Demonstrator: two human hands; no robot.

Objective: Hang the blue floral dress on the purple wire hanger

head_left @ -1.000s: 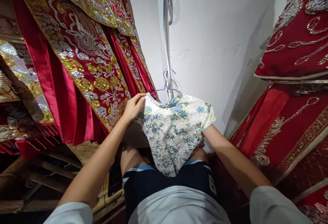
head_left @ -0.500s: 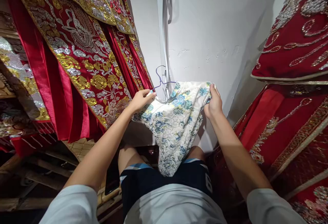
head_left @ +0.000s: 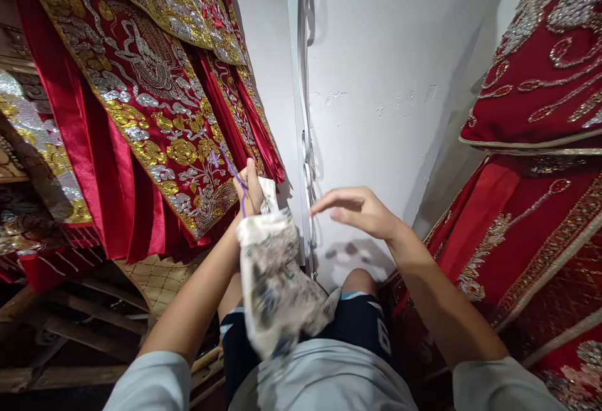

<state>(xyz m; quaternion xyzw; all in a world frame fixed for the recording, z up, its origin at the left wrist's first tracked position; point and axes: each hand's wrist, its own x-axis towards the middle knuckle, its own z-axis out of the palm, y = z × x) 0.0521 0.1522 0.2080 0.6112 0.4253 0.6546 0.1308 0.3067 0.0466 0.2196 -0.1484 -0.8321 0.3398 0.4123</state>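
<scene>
**Left hand's got the floral garment, right hand's free**

So the left hand is clamped on a white floral garment near its top edge; can't tell if the fingers are around the purple hanger too. The hanger pokes out past that hand, crossing in front of it, with its upper end off to the left. The garment dangles below the hand over the person's dark shorts, pretty blurry. The right hand is loose, fingers curved and thumb apart, touching nothing, in front of a white wall. Left of the left hand there's a red-and-gold embroidered costume; right of the right hand, a red beaded one.
</scene>
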